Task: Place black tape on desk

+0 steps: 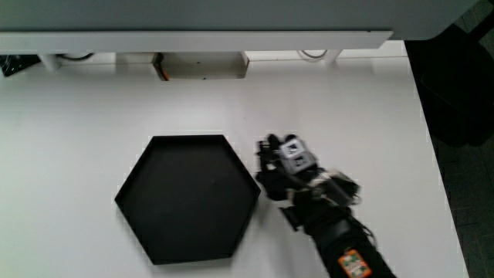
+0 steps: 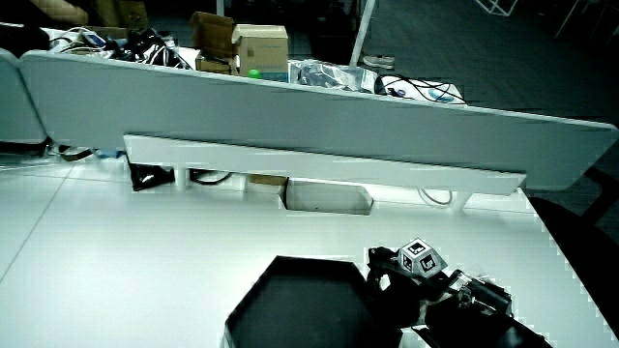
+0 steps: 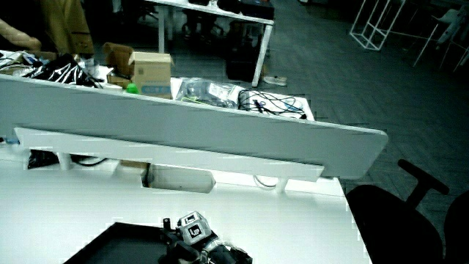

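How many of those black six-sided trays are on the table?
1. The black hexagonal tray lies on the white table, right beside the gloved hand; both side views show the same tray. No second one shows, though the views cut off part of the table.

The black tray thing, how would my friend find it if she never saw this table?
Start at the white table and its low grey partition. Come toward the person from the partition until you reach the gloved hand with the patterned cube on its back. The tray lies right beside that hand: flat, black and six-sided, the biggest dark thing on the table.
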Action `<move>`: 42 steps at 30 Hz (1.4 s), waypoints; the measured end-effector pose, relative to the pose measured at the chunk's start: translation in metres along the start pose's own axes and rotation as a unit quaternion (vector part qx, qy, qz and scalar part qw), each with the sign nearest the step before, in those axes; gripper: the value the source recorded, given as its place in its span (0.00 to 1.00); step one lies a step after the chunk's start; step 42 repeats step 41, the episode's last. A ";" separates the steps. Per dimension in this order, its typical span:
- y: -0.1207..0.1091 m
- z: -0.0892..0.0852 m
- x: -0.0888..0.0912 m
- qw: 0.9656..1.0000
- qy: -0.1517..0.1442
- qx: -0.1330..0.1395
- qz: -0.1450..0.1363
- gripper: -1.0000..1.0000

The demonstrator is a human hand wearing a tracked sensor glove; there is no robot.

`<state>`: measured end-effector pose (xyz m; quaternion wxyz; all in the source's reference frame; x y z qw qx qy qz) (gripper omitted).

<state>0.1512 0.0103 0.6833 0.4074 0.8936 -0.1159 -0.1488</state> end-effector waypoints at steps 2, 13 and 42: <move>-0.001 0.000 0.004 1.000 -0.002 -0.006 -0.010 0.50; 0.008 -0.015 0.006 0.999 -0.007 -0.044 -0.030 0.50; -0.006 -0.076 0.032 0.991 0.057 -0.070 -0.099 0.00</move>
